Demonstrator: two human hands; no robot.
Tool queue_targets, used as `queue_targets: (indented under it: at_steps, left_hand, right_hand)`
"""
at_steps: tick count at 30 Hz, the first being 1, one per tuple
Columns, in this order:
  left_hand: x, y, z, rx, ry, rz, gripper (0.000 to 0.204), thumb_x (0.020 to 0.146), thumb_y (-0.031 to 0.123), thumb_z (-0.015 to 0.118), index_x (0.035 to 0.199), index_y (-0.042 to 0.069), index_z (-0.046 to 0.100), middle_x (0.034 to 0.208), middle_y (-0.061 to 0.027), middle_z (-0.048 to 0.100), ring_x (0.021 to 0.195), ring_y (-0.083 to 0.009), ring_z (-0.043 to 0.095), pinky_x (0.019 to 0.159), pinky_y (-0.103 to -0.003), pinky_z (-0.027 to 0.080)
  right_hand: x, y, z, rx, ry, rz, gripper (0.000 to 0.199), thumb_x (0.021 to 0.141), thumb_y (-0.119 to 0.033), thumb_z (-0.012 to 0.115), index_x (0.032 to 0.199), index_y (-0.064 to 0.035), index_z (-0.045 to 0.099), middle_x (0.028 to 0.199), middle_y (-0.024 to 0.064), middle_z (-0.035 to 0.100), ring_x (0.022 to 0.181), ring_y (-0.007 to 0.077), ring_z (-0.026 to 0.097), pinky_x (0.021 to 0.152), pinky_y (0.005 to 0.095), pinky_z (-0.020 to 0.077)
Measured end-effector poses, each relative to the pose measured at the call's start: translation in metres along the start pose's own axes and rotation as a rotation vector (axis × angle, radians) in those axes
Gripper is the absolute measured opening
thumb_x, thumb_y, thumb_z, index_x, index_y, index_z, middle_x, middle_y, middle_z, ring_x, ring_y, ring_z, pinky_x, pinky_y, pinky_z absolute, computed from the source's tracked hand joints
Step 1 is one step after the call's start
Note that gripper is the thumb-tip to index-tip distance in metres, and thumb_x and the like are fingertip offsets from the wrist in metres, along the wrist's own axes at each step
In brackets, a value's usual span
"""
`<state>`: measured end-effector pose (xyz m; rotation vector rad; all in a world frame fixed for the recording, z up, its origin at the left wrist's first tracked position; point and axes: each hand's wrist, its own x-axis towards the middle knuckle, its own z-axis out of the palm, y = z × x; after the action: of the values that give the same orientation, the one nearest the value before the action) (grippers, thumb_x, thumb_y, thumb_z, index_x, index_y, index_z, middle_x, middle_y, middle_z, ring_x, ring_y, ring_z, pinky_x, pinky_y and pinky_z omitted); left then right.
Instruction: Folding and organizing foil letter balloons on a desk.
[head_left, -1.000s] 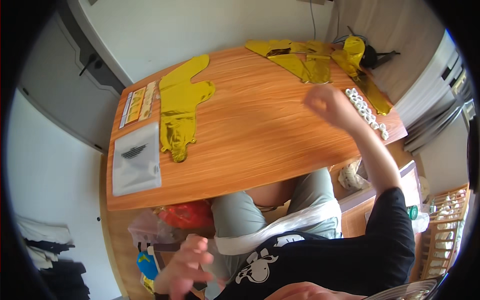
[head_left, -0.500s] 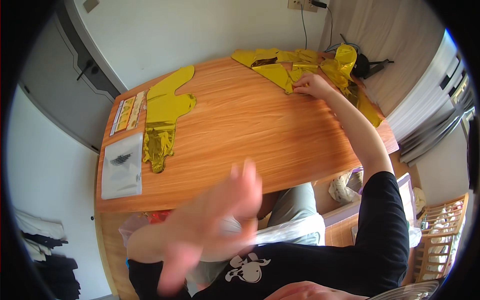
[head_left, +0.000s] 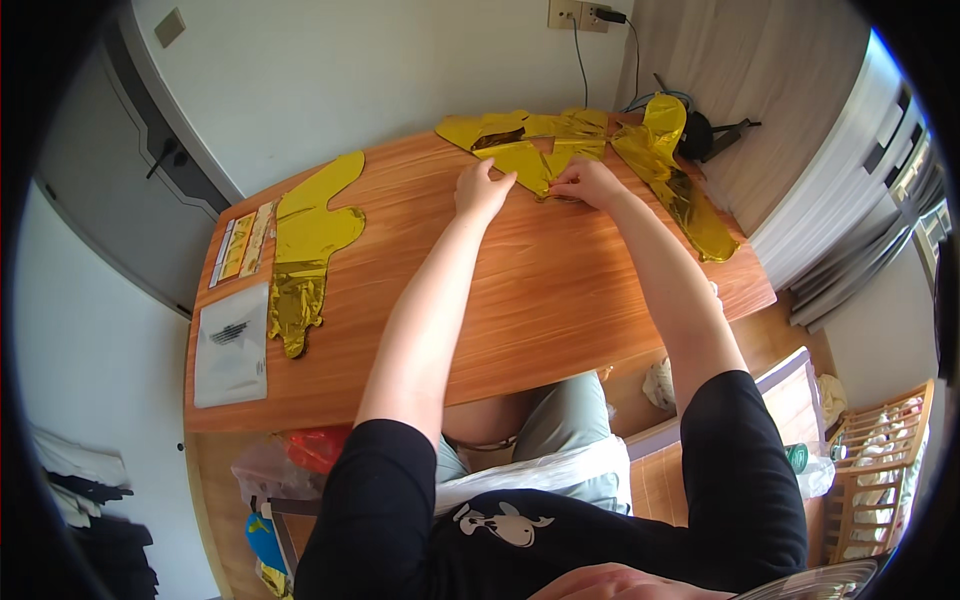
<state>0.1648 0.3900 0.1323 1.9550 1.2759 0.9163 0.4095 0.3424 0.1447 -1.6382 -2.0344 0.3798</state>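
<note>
At the back of the wooden table (head_left: 540,290), a flat gold foil balloon (head_left: 518,158) lies with a pointed corner toward me. My right hand (head_left: 590,183) has its thumb and fingers pinched on that corner. My left hand (head_left: 482,190) is at the balloon's near-left edge, thumb and fingers apart, holding nothing. Beside it on the right, another crumpled gold foil balloon (head_left: 652,150) runs toward the table's right edge. A third flat gold foil balloon (head_left: 312,225) rests on the left part of the table.
A clear plastic pouch (head_left: 232,350) and a printed card (head_left: 238,245) lie along the left edge. Black equipment (head_left: 700,138) with a cable stands at the back right corner. Below the table are a red bag (head_left: 318,448) and, to the right, a slatted wooden rack (head_left: 880,480).
My left hand has reached from near my body out over the table to the back balloon. My right hand keeps its pinch on the corner. The whole view has shifted slightly.
</note>
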Motion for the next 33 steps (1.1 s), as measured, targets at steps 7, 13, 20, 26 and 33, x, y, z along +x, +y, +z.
queue_targets:
  at_steps: [7,13,20,26,33]
  left_hand:
    - [-0.004,-0.006,0.022,0.520,0.016,-0.003,0.098,0.084,0.078,0.061,0.158,0.017,0.040,0.164,-0.0105,0.037,0.155,-0.0269,0.028,0.121,-0.054,0.026]
    - [-0.010,-0.002,0.023,0.574,0.033,0.032,0.096,0.085,0.076,0.062,0.161,0.024,0.035,0.166,-0.0096,0.033,0.155,-0.0290,0.026,0.122,-0.056,0.024]
    - [-0.014,0.022,0.024,0.498,-0.095,0.058,0.069,0.089,0.061,0.064,0.147,0.023,0.058,0.162,-0.0072,0.042,0.154,-0.0300,0.027,0.121,-0.051,0.021]
    - [-0.014,0.009,0.014,0.522,-0.083,0.013,0.071,0.089,0.064,0.064,0.147,0.025,0.057,0.162,-0.0047,0.043,0.154,-0.0276,0.028,0.122,-0.053,0.020]
    - [-0.012,0.046,0.046,0.465,-0.099,0.161,0.072,0.088,0.066,0.064,0.146,0.024,0.058,0.160,-0.0060,0.045,0.153,-0.0307,0.030,0.121,-0.052,0.021]
  right_hand:
    - [0.007,-0.025,0.008,-0.142,0.069,0.112,0.029,0.090,-0.036,0.075,0.095,-0.0068,0.078,0.097,0.0132,0.073,0.091,0.0311,0.068,0.079,0.0411,0.0529]
    - [0.043,-0.005,-0.008,-0.196,0.143,0.109,0.030,0.095,-0.034,0.069,0.100,-0.0052,0.074,0.096,0.0173,0.074,0.089,0.0368,0.068,0.079,0.0456,0.0535]
    - [0.106,0.001,-0.089,-0.289,0.414,0.311,0.034,0.101,-0.036,0.058,0.117,-0.0093,0.071,0.113,0.0164,0.074,0.108,0.0370,0.068,0.091,0.0477,0.0542]
    - [0.135,-0.064,-0.139,-0.444,0.885,0.299,0.035,0.102,-0.041,0.052,0.115,-0.0153,0.072,0.109,0.0132,0.075,0.104,0.0355,0.069,0.088,0.0506,0.0539]
    - [0.109,0.008,-0.328,-0.495,1.101,0.226,0.039,0.102,-0.045,0.052,0.119,-0.0158,0.071,0.112,0.0110,0.075,0.109,0.0379,0.068,0.092,0.0522,0.0523]
